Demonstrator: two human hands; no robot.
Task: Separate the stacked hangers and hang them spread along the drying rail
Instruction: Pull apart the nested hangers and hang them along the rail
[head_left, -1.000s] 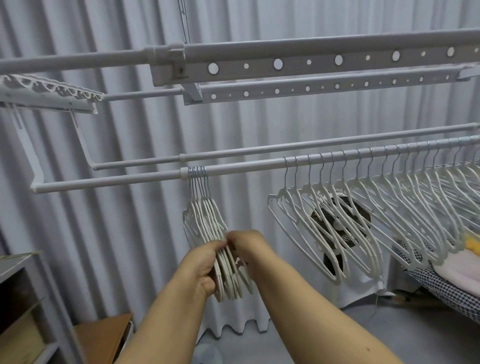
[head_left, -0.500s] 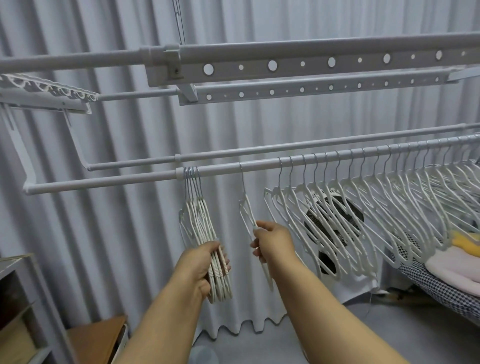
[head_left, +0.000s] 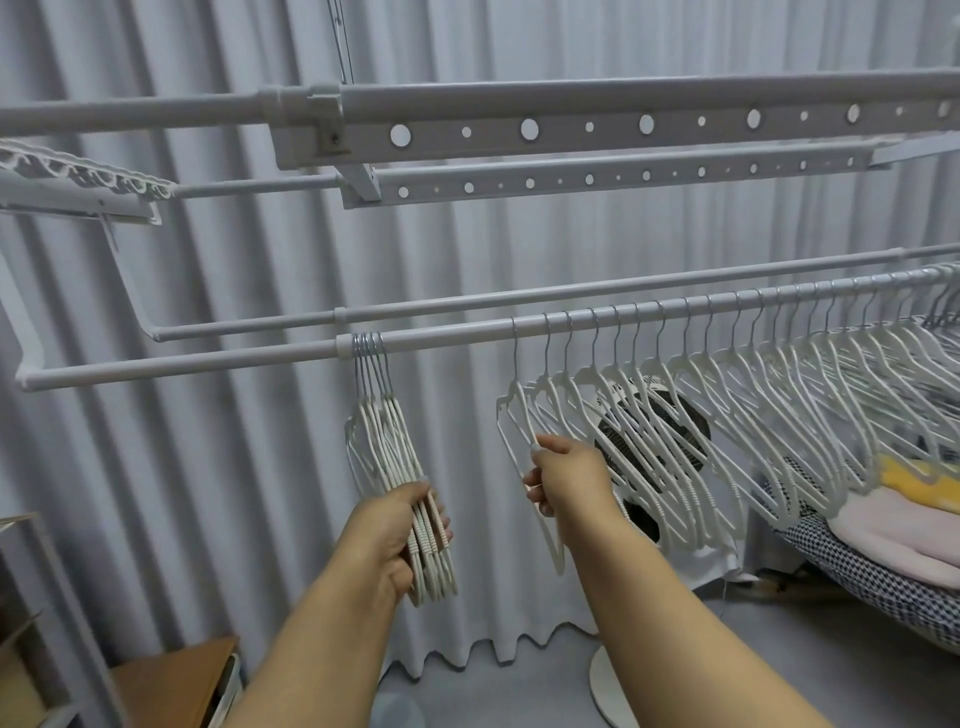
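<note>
A: While the left hand (head_left: 397, 535) stays wrapped around the lower ends of the bunched stack of white plastic hangers with grey wire hooks (head_left: 387, 462), what is the right hand (head_left: 569, 480) doing?

B: It pinches the near arm of a single white plastic hanger (head_left: 519, 452), thumb on top, fingers curled beneath. That hanger's hook sits on the pale grey metal drying rail (head_left: 457, 339), above the right hand and slightly to its left.

A: Has it moved since half a second ago?

B: Yes. Then the single hanger hung about midway between the stack and the row; now it has slid along the rail, away from the left hand, and sits just beside the first of the long row of spread white hangers (head_left: 727, 415) that runs off past the right hand. The gap between the two hands has widened.

A: And a full second back?

B: Both hands were together at the stack, working that hanger loose.

A: Where is the stack now?

B: Its hooks are crowded together on the rail directly above the left hand, next to a white collar on the tube. It hangs much where it did.

A: Anything behind?

B: A black fan (head_left: 660, 431) shows through the row, beyond the right hand, against the pale pleated curtain (head_left: 234, 467).
</note>
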